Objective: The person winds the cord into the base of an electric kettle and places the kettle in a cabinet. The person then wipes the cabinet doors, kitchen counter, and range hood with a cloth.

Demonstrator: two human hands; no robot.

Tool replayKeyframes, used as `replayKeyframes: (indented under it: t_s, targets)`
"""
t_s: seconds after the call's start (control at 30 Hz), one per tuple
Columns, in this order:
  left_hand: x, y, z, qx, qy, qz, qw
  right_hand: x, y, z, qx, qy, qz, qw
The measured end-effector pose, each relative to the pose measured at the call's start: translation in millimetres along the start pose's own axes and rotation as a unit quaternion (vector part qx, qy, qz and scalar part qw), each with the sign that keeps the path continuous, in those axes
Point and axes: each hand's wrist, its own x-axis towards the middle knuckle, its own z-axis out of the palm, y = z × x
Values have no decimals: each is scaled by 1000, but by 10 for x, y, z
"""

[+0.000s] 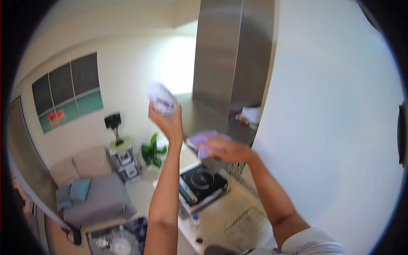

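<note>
Raised in front of the pale wall, my left hand (171, 124) is wrapped round a white bottle or can (162, 100) with dark print, blurred by motion. My right hand (227, 148) holds a purple cloth (203, 139), close to the lower part of the grey metal range hood (216, 102). The cloth hangs partly below my fingers; whether it touches the hood is unclear. Beneath both hands a black cooktop (204, 180) with a ring marking lies on the light counter (208, 223).
A wire rack (248, 227) and a small blue-capped bottle (196, 219) stand on the counter. Papers (250, 115) lie near the hood's right side. Beyond are a green plant (153, 151), a lamp (113, 122), a grey sofa (100, 197) and a low table (93, 240).
</note>
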Motion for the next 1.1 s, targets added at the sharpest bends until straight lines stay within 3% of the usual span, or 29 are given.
replayKeyframes:
  t_s: [0.13,0.17,0.23,0.3,0.43,0.53,0.77,0.9,0.97,1.03,1.1]
  targets:
    - [-145,55,-13,3,-55,2,998,90,204,-13,-2,31,125,992]
    - [-175,45,0,-10,-46,10,999,226,323,11,-18,35,119,992]
    - [-217,27,95,-86,-73,-66,991,620,628,32,-95,13,172,981]
    - [-239,-74,238,-80,-50,-70,993,1096,1169,69,-81,-51,101,990]
    - [-293,-307,368,-68,-55,-70,994,1845,2194,450,2,-48,135,990]
    - [-332,-313,317,-41,-86,-34,995,2288,2353,586,15,-60,168,984]
    - [-312,-409,322,-41,-196,-53,978,2658,2635,726,9,-66,184,981]
    - [-331,-551,345,-66,-191,-56,978,2641,2698,794,-3,-59,175,983]
    - [-336,-481,334,-90,-193,-100,972,2585,2689,788,-15,-56,167,984]
    - [-320,-519,367,-27,-185,-53,981,2541,2730,761,-31,-55,165,984]
    - [-305,-503,364,-29,-183,-81,979,2469,2565,601,-50,-55,164,984]
